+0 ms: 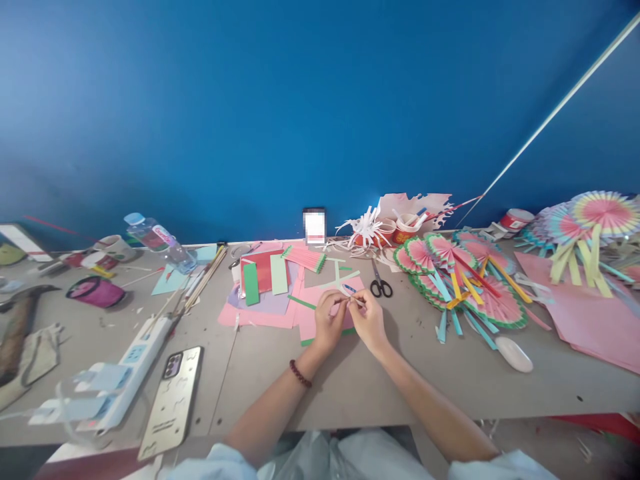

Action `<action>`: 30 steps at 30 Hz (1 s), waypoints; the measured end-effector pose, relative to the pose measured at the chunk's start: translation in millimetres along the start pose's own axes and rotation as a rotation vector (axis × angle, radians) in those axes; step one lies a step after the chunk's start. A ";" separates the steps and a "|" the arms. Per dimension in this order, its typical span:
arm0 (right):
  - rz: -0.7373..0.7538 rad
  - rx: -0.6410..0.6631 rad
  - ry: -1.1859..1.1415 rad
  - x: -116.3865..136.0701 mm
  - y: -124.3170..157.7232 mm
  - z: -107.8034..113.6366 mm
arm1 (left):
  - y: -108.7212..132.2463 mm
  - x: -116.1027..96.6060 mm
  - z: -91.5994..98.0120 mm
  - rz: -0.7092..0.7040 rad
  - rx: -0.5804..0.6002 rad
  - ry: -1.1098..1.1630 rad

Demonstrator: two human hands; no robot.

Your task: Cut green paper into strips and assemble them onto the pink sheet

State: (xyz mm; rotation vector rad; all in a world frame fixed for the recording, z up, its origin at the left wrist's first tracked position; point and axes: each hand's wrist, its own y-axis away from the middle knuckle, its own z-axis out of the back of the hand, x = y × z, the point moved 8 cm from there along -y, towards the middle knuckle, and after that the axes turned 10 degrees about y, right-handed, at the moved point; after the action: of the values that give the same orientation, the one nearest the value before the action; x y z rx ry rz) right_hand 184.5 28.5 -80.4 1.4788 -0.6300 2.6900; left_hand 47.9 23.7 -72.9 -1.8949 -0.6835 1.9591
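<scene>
My left hand (pixel 329 323), with a dark bead bracelet at its wrist, and my right hand (pixel 369 322) meet over pink paper (pixel 310 319). The fingertips of both are pinched together on a thin whitish strip (pixel 345 291), most of it hidden by the fingers. Narrow green strips (pixel 302 302) lie on the pink sheet around the hands. Just behind is a pleated pink paper (pixel 306 259) with green ends. Black scissors (pixel 381 288) rest to the right of my right hand, not touching it.
Finished paper fans (pixel 500 300) crowd the right side, near a white computer mouse (pixel 514 354). Left are a phone (pixel 173 400), a power strip (pixel 135 367), a water bottle (pixel 160 240) and a hammer (pixel 20 327). Another phone (pixel 315 227) leans on the blue wall.
</scene>
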 end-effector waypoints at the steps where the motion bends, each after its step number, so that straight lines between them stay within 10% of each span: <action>1: 0.000 -0.004 -0.005 0.1 0.1 0.3 | 0.4 2.5 -0.5 0.029 -0.003 0.006; 10: -0.142 -0.009 -0.200 -21.2 -4.9 -5.8 | 5.8 -5.1 -1.4 0.034 -0.005 -0.016; 15: -0.276 -0.219 -0.241 -53.1 -32.6 30.9 | 30.1 -28.4 -40.8 -0.031 0.332 0.094; 23: 0.100 -0.268 0.256 -27.5 -44.6 63.1 | 21.0 40.4 -19.4 0.560 -0.014 0.383; 30: 0.073 -0.136 0.604 -57.0 -48.9 47.6 | 21.4 57.3 -13.2 0.678 -0.096 0.520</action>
State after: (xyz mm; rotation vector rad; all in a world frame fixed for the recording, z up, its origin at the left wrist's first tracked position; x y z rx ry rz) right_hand 264.2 67.3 -87.4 0.5636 -0.7985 2.8496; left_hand 59.5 38.6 -132.5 -2.7986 0.0329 1.6211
